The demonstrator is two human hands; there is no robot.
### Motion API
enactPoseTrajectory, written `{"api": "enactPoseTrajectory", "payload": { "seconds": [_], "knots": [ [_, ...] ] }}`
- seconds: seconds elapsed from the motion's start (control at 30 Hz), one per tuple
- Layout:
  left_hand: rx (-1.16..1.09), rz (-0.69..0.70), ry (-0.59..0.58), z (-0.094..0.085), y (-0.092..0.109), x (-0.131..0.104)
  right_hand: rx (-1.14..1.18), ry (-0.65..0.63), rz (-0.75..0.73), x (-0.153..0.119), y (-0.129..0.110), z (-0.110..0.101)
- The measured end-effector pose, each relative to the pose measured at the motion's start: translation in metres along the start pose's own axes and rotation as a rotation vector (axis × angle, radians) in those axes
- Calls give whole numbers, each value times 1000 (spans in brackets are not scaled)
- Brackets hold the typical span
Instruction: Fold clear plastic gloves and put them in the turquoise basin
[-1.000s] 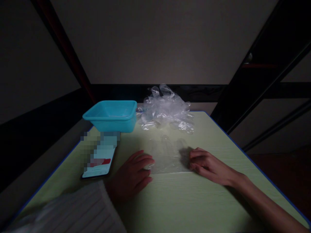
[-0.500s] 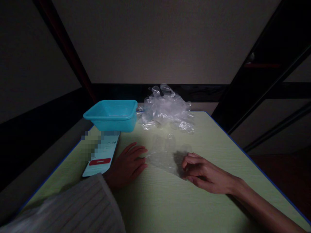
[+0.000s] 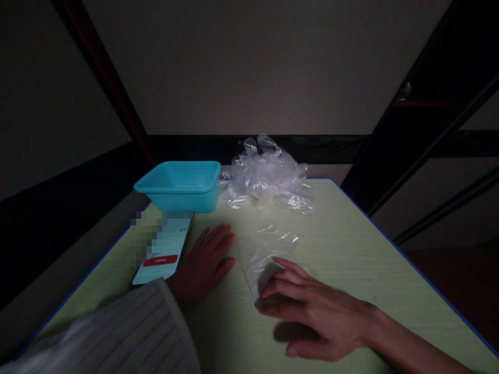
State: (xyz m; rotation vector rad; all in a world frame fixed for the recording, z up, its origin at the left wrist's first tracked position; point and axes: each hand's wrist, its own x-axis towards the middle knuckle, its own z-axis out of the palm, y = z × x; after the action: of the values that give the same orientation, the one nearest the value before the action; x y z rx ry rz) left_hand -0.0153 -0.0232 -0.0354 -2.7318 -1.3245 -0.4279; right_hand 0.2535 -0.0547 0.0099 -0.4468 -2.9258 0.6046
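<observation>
A clear plastic disposable glove [image 3: 255, 252] lies on the table between my hands, its cuff end angled towards me and its finger part facing away. My right hand [image 3: 307, 306] reaches over the near right side of the glove. Its fingers are apart, with the fingertips at the cuff edge and the thumb held away. My left hand [image 3: 208, 262] lies flat on the table just left of the glove, fingers spread, holding nothing. Further back, a heap of clear plastic gloves [image 3: 265, 176] is piled up.
A turquoise plastic basket [image 3: 181, 200] stands at the back left, beside the glove heap. In front of it lies a phone [image 3: 167, 249] with its screen lit, close to my left hand. The pale table [image 3: 351, 244] has a blue edge, and a wall rises behind it.
My right hand has moved left and nearer, its pinched fingers now spread apart. The glove has shifted, its cuff edge now slanting differently. My left hand's fingers have moved slightly.
</observation>
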Motion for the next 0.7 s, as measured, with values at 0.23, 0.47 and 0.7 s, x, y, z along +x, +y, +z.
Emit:
{"api": "enactPoseTrajectory", "payload": {
  "seconds": [0.23,0.47,0.7],
  "knots": [
    [-69,206,159,-5,7,0,-65,47,-46,-1,2,2],
    [-96,231,159,-8,12,2,-67,-68,-55,-1,2,1],
    [-84,153,199,-6,13,1,-111,69,-73,-3,4,4]
  ]
}}
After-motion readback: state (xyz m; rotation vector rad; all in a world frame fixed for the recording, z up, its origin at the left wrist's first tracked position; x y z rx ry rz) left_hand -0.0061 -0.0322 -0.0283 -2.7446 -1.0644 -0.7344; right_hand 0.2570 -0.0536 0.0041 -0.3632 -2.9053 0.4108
